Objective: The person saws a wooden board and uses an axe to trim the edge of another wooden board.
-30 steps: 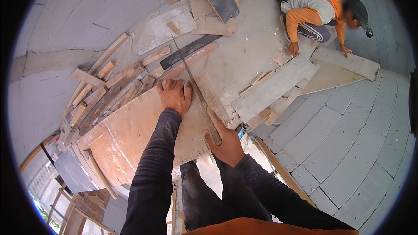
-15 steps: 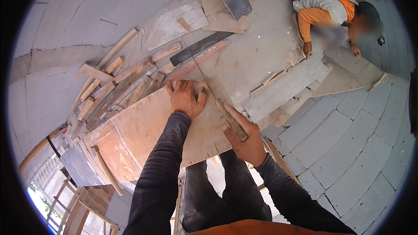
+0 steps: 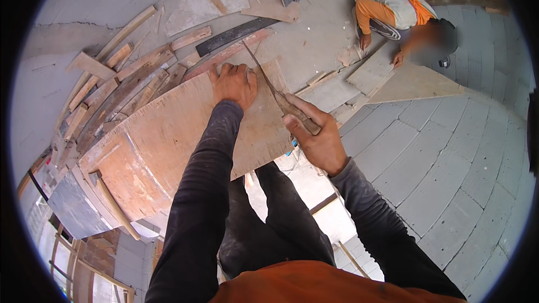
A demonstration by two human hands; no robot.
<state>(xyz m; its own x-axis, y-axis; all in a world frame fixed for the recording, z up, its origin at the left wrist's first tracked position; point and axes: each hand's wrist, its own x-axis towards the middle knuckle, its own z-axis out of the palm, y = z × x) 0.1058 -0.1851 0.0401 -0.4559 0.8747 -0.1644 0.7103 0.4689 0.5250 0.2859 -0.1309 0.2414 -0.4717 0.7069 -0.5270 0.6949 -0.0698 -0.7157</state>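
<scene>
A hand saw with a wooden handle is in my right hand, its fingers wrapped round the grip. The narrow blade slants away to the far left, across the right end of a plywood board. My left hand bears on the far edge of that board, left of the blade, with its fingers bent over the edge. A hammer with a wooden handle lies at the board's left end. How deep the blade sits in the wood I cannot tell.
Timber offcuts lie heaped beyond the board on the left. A dark plank and a pale panel rest on the floor farther off. At the far right a co-worker bends over boards by a grey block wall.
The view has shifted, so the surroundings appear farther left. The saw is tilted differently, with its blade seen more edge-on. The co-worker's hand has moved onto a board.
</scene>
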